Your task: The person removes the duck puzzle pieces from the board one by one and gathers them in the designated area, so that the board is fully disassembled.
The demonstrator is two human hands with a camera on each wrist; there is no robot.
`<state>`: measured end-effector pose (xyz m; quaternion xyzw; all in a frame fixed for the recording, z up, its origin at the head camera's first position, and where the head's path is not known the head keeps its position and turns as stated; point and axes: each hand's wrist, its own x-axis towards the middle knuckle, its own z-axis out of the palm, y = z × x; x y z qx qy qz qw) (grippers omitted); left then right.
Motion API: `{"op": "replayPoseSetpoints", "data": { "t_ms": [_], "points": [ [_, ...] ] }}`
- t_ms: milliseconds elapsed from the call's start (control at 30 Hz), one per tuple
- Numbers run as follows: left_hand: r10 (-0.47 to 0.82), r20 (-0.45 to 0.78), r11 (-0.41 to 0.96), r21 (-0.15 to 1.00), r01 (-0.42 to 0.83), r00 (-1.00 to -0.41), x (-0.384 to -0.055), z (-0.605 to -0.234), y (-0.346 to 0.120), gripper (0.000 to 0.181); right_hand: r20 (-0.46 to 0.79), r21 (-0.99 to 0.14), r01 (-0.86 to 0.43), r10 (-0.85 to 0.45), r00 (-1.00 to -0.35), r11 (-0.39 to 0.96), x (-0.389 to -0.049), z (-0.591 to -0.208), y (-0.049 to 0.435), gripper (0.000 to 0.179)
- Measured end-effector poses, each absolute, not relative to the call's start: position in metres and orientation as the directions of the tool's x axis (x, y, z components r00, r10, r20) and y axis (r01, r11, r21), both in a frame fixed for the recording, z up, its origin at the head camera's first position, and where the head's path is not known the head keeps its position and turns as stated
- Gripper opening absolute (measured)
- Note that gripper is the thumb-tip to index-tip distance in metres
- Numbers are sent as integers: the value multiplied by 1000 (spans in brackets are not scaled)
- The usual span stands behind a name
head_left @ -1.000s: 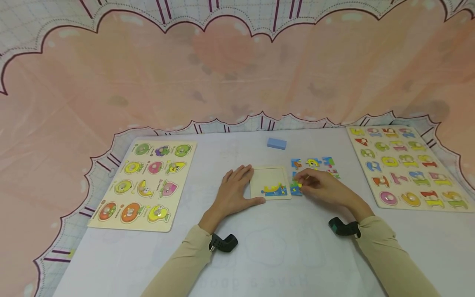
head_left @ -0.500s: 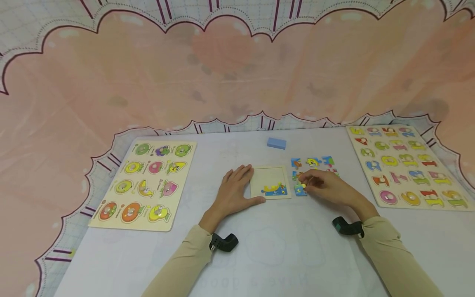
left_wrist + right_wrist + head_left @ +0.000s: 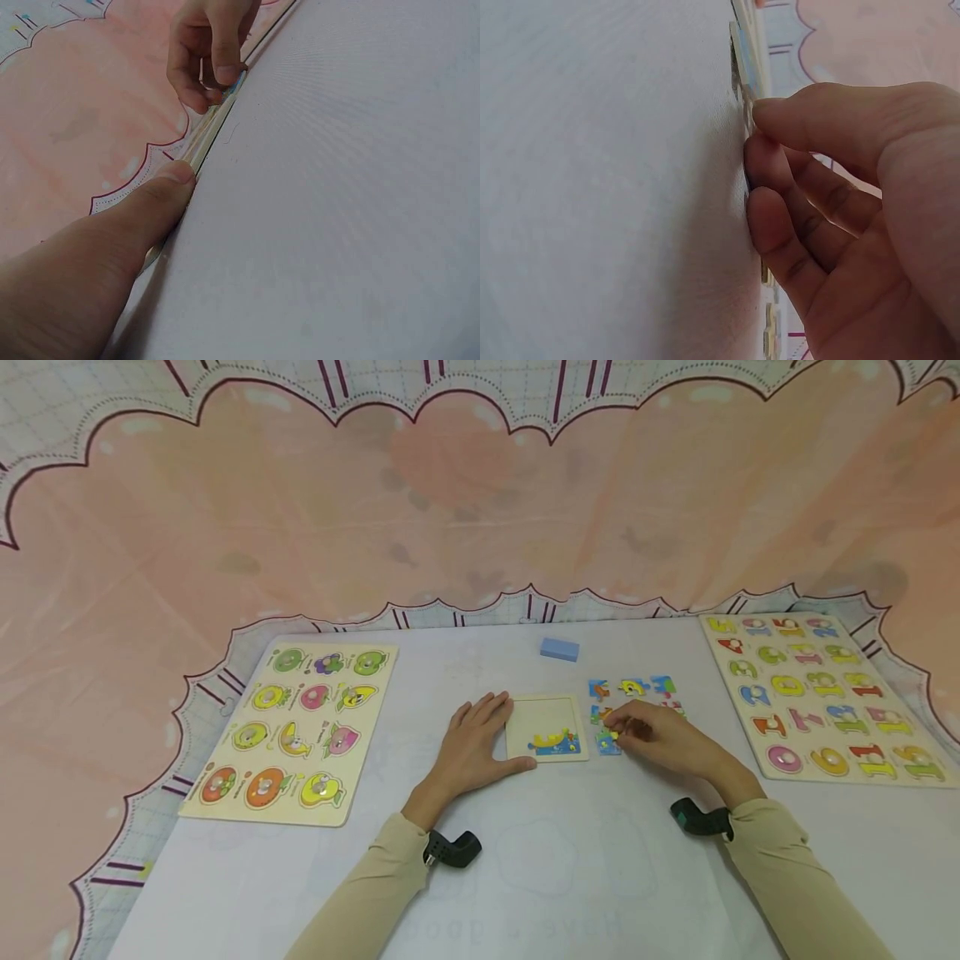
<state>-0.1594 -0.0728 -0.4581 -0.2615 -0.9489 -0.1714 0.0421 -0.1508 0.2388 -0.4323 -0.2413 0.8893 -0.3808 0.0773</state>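
Note:
My left hand (image 3: pixel 471 745) rests with fingers spread along the left side of a small square wooden puzzle tray (image 3: pixel 532 714). Its thumb (image 3: pixel 161 195) lies against the tray's front edge. Inside the tray, blue and yellow jigsaw pieces (image 3: pixel 557 744) fill the lower right part. Just right of the tray, my right hand (image 3: pixel 660 742) pinches a blue-and-yellow jigsaw piece (image 3: pixel 606 745) lying on or close to the table. In the right wrist view the thumb (image 3: pixel 780 116) and curled fingers cover the grip. More loose pieces (image 3: pixel 633 687) lie behind and partly under this hand.
A blue block (image 3: pixel 559 649) sits behind the tray. At the left lies a fruit puzzle board (image 3: pixel 352 793); at the right, a number-and-letter-like puzzle board (image 3: pixel 765 752). A white sheet (image 3: pixel 555 860) covers the table, and a peach patterned cloth (image 3: pixel 480 510) hangs behind.
Over the first half second, my right hand shifted slightly right, and the blue-and-yellow jigsaw piece slid with it away from the tray. Since then both hands look still.

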Motion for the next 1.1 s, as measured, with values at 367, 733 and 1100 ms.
{"op": "replayPoseSetpoints", "data": {
  "t_ms": [367,733,1100],
  "points": [
    [485,176,799,309,516,-857,-159,-457,-73,95,50,-702,-380,-491,-870,602,-152,-433,239,21],
    [487,179,801,299,518,-855,-160,-457,-73,95,121,-655,-444,-495,-861,612,-150,-430,232,21],
    [484,177,802,301,515,-857,-160,-458,-72,96,89,-616,-472,-539,-838,631,-148,-428,199,21]
  ]
}}
